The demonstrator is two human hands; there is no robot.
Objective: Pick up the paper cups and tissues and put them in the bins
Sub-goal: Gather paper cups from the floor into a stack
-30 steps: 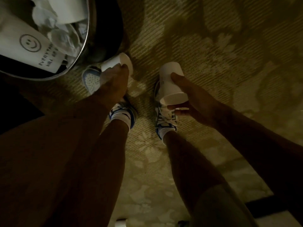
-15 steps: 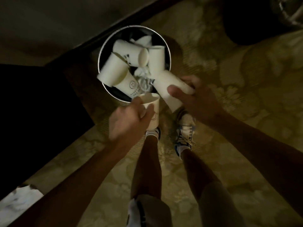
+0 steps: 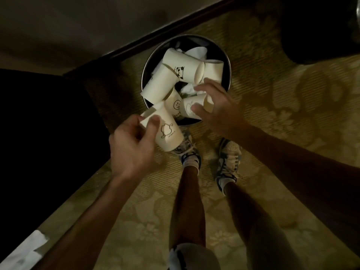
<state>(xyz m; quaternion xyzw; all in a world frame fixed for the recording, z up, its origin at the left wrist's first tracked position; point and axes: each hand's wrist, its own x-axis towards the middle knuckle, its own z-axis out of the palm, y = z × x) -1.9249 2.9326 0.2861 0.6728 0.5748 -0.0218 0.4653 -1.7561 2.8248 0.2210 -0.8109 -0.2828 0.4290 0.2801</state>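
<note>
A round metal-rimmed bin [image 3: 229, 71] stands on the carpet in front of my feet. Several white paper cups lie in it, among them a panda cup [image 3: 181, 69] and a smiley cup [image 3: 176, 106], with crumpled tissues [image 3: 188, 89] between them. My left hand [image 3: 132, 147] grips a white cup with a line drawing [image 3: 165, 131], tilted at the bin's near rim. My right hand [image 3: 218, 108] hovers over the bin's near right side with fingers spread. Another cup [image 3: 191, 107] lies in the bin just under its thumb.
A dark piece of furniture [image 3: 39, 143] fills the left, with a dark baseboard [image 3: 155, 34] behind the bin. A second dark bin [image 3: 321, 30] sits at the top right. White paper [image 3: 23, 252] lies at the bottom left. My shoes [image 3: 190, 152] stand right before the bin.
The view swung up from my feet to the bin. My right hand let its cup go into the bin and spread its fingers. My left hand brought its cup up to the rim.
</note>
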